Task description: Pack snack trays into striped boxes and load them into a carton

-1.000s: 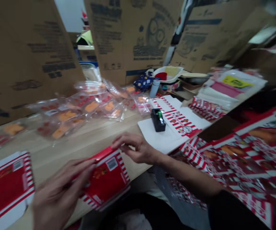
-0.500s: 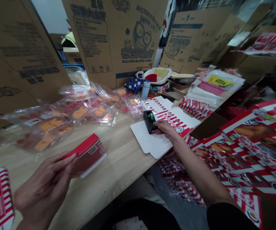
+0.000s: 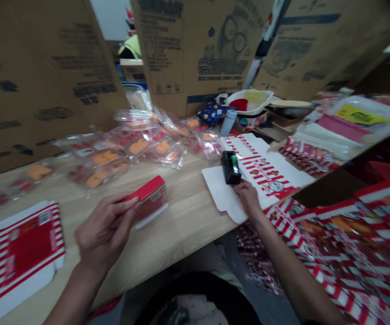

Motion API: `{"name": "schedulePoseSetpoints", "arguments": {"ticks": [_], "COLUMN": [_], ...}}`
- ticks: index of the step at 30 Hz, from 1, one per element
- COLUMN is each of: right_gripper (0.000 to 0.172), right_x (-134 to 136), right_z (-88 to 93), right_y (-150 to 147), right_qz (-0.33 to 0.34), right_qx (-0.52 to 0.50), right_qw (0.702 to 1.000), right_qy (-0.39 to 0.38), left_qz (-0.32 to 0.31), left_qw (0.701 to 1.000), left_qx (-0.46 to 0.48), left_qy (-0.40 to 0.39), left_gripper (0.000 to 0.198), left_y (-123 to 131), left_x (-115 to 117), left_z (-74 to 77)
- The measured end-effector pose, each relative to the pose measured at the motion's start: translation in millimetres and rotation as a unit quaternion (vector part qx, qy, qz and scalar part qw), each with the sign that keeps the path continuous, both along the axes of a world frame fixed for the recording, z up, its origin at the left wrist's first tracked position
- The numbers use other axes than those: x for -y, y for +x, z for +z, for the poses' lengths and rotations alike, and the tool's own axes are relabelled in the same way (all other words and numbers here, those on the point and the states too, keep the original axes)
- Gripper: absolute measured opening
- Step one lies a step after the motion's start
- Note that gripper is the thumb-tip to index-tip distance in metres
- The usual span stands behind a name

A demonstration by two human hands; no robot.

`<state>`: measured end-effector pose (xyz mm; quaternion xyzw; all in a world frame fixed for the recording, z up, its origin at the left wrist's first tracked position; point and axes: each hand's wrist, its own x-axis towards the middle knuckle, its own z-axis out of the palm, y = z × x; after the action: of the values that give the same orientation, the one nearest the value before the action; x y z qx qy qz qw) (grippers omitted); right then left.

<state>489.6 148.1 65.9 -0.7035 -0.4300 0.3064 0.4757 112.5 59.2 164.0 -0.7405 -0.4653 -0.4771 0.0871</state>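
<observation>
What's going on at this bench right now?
A person is working at a table with both hands. The left hand holds a small red box over the tabletop. The right hand is at the near end of a black tape dispenser, which stands on white card; whether it grips any tape is too blurred to tell. A flat striped carton lies to the left, and clear packets lie toward the back.
</observation>
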Motion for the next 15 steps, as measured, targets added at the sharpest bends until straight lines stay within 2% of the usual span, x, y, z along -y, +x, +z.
{"name": "schedulePoseSetpoints", "arguments": {"ticks": [2, 3, 4, 6, 9, 12, 15], "right_gripper": [0.015, 0.012, 0.01, 0.01, 0.016, 0.041, 0.067], "right_x": [11.9, 18.7, 26.2, 43.3, 66.4, 75.4, 73.3], "right_z": [11.9, 20.4, 30.5, 54.9, 93.4, 118.1, 123.2], "right_y": [-11.3, -21.1, -34.1, -68.6, -130.1, -180.0, -207.1], "right_qz": [-0.019, -0.009, 0.03, 0.17, 0.36, 0.451, 0.456], "right_qx": [0.038, 0.047, 0.052, 0.009, -0.123, -0.197, -0.235], "right_qw": [0.999, 0.998, 0.996, 0.982, 0.919, 0.865, 0.855], "right_qy": [0.026, 0.044, 0.063, 0.086, 0.107, 0.101, 0.076], "left_qz": [-0.011, -0.015, -0.017, -0.022, -0.035, -0.039, -0.011], "left_qw": [1.0, 1.0, 1.0, 0.999, 0.999, 0.997, 0.994], "left_qx": [-0.004, -0.005, -0.002, 0.008, 0.021, 0.022, 0.063], "left_qy": [-0.011, -0.017, -0.023, -0.03, -0.034, -0.058, -0.094], "left_gripper": [0.017, 0.015, 0.014, 0.014, 0.014, 0.015, 0.027], "left_y": [-0.2, 0.0, 0.4, 1.6, 3.7, 4.7, 3.8], "left_x": [1.8, 3.1, 4.5, 7.2, 11.7, 17.0, 21.7], "left_z": [1.5, 2.3, 3.1, 4.4, 6.6, 6.3, -0.1]}}
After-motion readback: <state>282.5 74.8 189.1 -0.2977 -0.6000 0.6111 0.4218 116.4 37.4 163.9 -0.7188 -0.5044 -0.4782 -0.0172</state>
